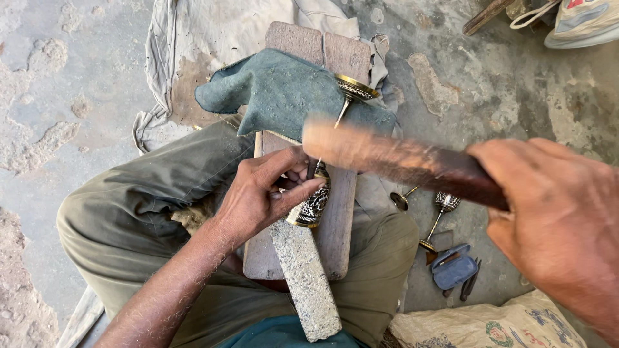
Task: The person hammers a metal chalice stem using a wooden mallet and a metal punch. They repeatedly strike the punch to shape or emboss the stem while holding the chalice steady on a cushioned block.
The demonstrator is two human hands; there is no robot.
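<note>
- Left hand [267, 193]: fingers closed around an engraved black-and-brass goblet [314, 203], mid-frame on a rough plank [335, 225].
- Right hand [561, 219]: fingers wrapped around a blurred wooden mallet [387, 158], frame right.

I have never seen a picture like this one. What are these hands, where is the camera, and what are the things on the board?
There is no machine: a person sits on a concrete floor, and a camera worn on the head looks down. The left hand holds a thin tool against a small engraved metal piece, which rests on a wooden board across the lap. The right hand grips a wooden mallet, blurred by motion. A grey-green cloth and a brass goblet lie further up the board. Similar goblets lie on the floor.
</note>
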